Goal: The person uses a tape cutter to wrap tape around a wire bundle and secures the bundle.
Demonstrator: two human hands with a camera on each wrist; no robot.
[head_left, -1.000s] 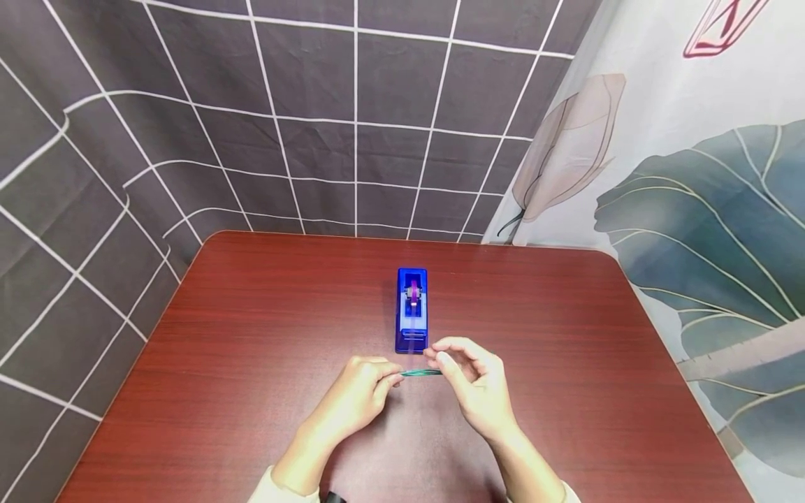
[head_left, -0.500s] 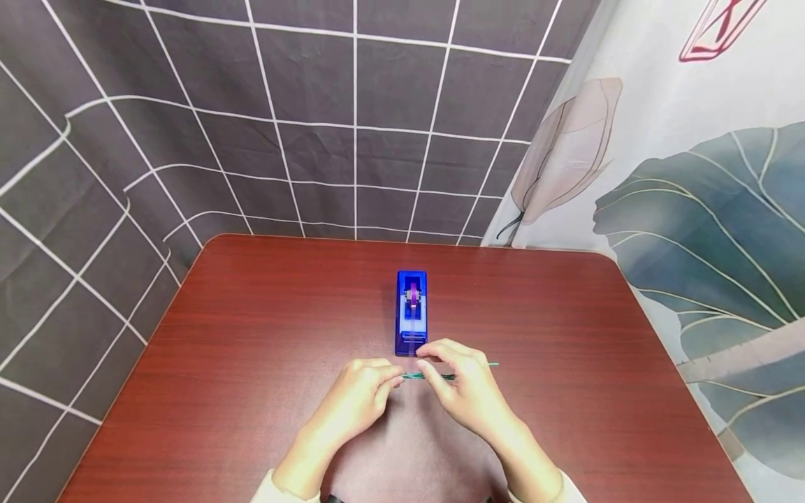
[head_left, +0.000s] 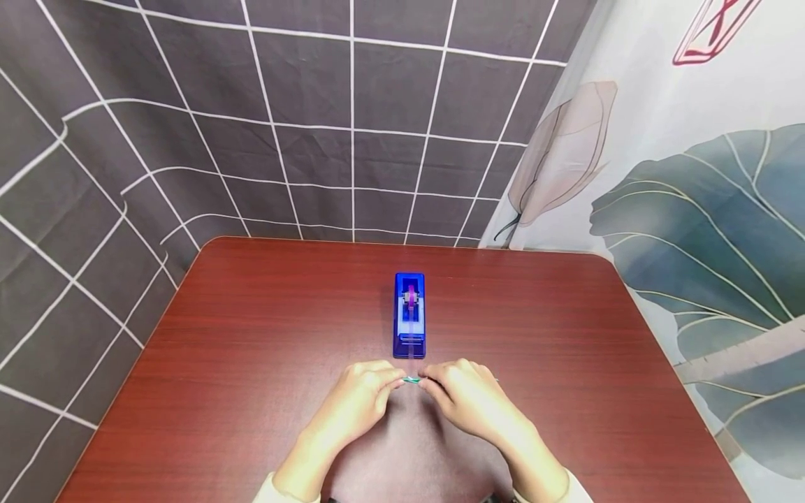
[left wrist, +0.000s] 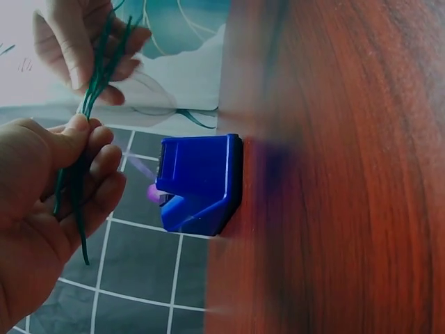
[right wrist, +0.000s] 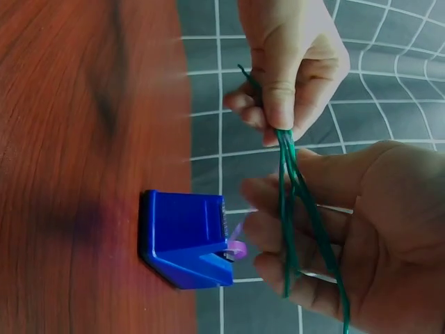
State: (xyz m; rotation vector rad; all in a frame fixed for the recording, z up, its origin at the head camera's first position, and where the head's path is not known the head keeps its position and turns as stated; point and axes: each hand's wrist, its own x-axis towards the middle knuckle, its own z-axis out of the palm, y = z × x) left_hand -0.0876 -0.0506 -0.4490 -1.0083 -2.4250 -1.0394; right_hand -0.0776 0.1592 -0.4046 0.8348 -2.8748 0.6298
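Note:
Both hands are at a bundle of thin green wires [right wrist: 286, 202], in front of a blue tape dispenser [head_left: 409, 314]. My left hand [head_left: 361, 395] pinches the bundle between thumb and fingers, and wire ends hang loose past its palm. My right hand [head_left: 468, 398] is close beside it, its thumb and fingertips closing on the bundle next to the left fingertips. In the right wrist view, the remaining right fingers spread loosely behind the wires. A clear purplish strip of tape [head_left: 411, 346] runs from the dispenser toward the bundle; its end is hidden at the fingers.
The dispenser stands on a reddish-brown wooden table [head_left: 283, 314], with a purple roll [right wrist: 237, 250] in it. Behind the table hangs a dark grey gridded curtain [head_left: 314, 140]. On the right is a white curtain [head_left: 660, 105] with leaf prints.
My right hand has moved left along the wires, and its raised, spread fingers have come down to the bundle beside the left hand. The left hand stays nearly in place.

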